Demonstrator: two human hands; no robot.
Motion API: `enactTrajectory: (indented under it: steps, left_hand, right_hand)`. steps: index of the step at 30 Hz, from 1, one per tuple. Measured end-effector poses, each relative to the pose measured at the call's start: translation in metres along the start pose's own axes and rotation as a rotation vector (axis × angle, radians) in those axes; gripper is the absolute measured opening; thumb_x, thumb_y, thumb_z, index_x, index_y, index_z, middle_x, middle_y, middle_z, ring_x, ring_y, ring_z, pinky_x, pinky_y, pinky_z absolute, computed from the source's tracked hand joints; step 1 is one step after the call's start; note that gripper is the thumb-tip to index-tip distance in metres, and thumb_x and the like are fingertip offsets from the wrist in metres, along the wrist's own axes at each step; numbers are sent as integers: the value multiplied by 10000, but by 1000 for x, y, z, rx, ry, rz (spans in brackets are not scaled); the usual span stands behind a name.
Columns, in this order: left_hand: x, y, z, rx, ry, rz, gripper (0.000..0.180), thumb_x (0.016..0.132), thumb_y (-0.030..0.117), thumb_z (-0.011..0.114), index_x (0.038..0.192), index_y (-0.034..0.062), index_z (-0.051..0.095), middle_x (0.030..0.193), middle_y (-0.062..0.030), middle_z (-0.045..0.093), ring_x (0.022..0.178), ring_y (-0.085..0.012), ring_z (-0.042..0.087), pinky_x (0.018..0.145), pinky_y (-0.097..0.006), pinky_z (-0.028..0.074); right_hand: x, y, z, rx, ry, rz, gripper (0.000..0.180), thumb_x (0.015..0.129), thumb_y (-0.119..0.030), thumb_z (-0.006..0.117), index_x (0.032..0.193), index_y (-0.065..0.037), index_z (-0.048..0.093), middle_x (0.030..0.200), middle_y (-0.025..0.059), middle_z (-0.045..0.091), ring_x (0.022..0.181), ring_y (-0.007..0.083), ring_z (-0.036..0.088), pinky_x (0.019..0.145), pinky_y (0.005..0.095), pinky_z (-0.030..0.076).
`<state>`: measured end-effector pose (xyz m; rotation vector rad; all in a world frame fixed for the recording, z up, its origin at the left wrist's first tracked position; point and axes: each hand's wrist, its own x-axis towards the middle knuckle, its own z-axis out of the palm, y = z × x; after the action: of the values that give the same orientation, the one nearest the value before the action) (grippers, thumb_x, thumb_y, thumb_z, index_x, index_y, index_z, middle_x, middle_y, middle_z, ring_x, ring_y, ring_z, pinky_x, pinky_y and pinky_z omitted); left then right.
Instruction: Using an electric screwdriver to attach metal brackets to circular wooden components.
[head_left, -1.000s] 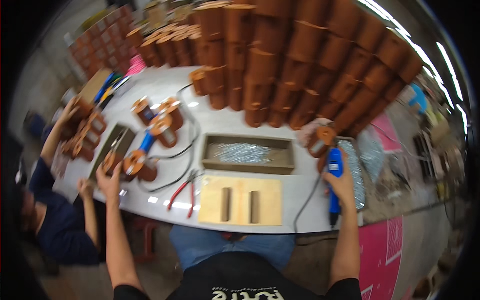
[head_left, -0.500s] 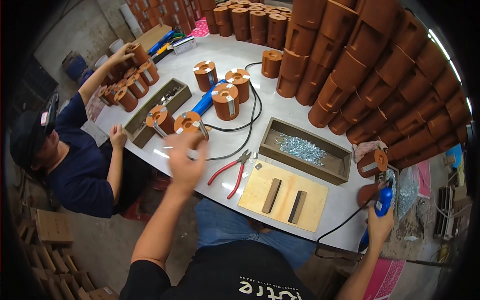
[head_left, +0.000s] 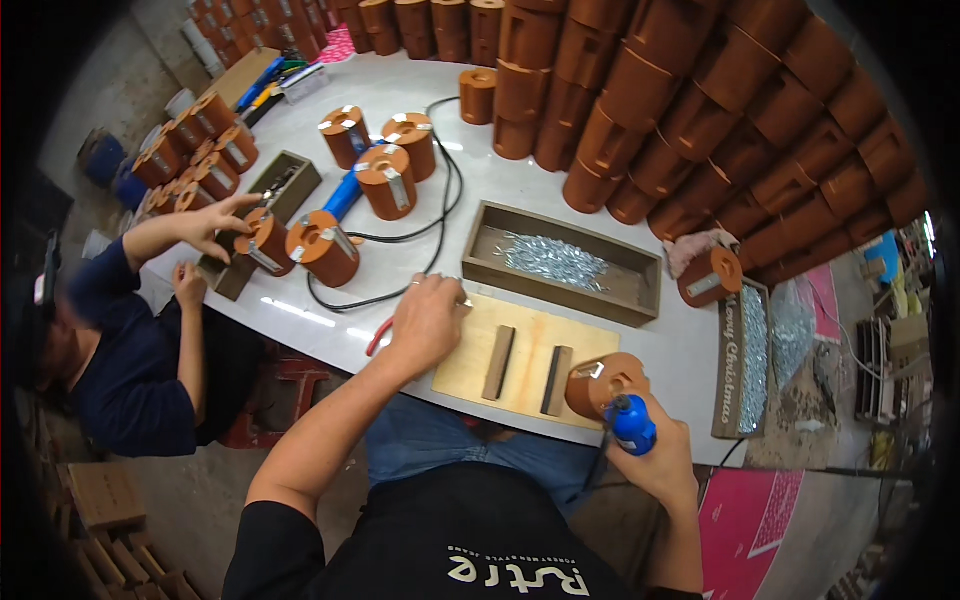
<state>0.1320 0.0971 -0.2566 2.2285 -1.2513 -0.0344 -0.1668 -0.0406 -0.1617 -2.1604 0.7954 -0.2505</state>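
My right hand [head_left: 660, 462] is wrapped round a blue electric screwdriver [head_left: 632, 428]. Right beside the tool, a brown cylinder [head_left: 596, 384] with a recessed end stands over the right edge of a plywood board [head_left: 530, 350]; I cannot tell whether my fingers touch it. Two dark-faced wooden strips [head_left: 499, 362] lie on the board. At the board's left edge my left hand [head_left: 428, 318] has its fingers drawn together, and small silvery metal bits show by the fingertips. What it grips is hidden. Under it, most of the red-handled pliers [head_left: 379, 336] is covered.
A wooden tray of screws [head_left: 560, 262] lies behind the board, another screw box [head_left: 745, 360] to the right. Several finished-looking cylinders [head_left: 387, 182] and a black cable [head_left: 450, 200] are at left. A co-worker's hand [head_left: 215, 228] reaches to a cylinder. Tall cylinder stacks [head_left: 640, 130] stand behind.
My left hand has come down toward the pliers from the cylinders at left. My right hand has brought the screwdriver leftward, and a cylinder is now at the board. The co-worker's hand has moved nearer.
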Motion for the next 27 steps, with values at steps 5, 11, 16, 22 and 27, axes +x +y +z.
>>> enactTrajectory:
  steps: [5, 11, 16, 22, 27]
  left_hand:
    - [9, 8, 0, -11, -96, -53, 99, 783, 52, 643, 862, 6, 604, 846, -180, 629, 851, -382, 562, 781, -453, 443]
    - [6, 21, -9, -127, -47, -44, 147, 811, 15, 606, 951, -21, 634, 859, -187, 649, 847, -369, 591, 778, -436, 461]
    - [-5, 101, -24, -901, -356, -287, 91, 842, 46, 687, 898, -24, 669, 834, -67, 685, 753, -118, 636, 683, -267, 509]
    - [5, 142, -4, -1067, -531, -421, 101, 863, 78, 699, 888, -9, 655, 805, -39, 660, 713, -81, 576, 654, -232, 474]
    - [11, 150, -1, -1086, -513, -526, 114, 860, 85, 708, 891, -11, 653, 780, -23, 638, 672, -67, 529, 629, -226, 451]
  right_hand:
    - [-11, 18, -11, 207, 76, 20, 532, 718, -64, 720, 1227, -48, 566, 798, 107, 699, 741, 186, 701, 703, 307, 534]
    - [-33, 4, -55, 648, 448, 66, 568, 781, 0, 656, 1291, 27, 408, 773, 121, 656, 582, 170, 604, 584, 284, 508]
    - [-36, -9, -73, 735, 772, -221, 538, 795, -69, 618, 1264, 38, 376, 812, 160, 618, 579, 220, 584, 602, 353, 537]
    - [-31, -16, -66, 776, 763, -351, 507, 805, -94, 593, 1249, 36, 384, 815, 162, 611, 559, 218, 576, 578, 366, 541]
    - [-16, -25, -73, 853, 768, -515, 464, 824, -124, 561, 1239, 12, 402, 820, 154, 603, 569, 230, 575, 586, 391, 531]
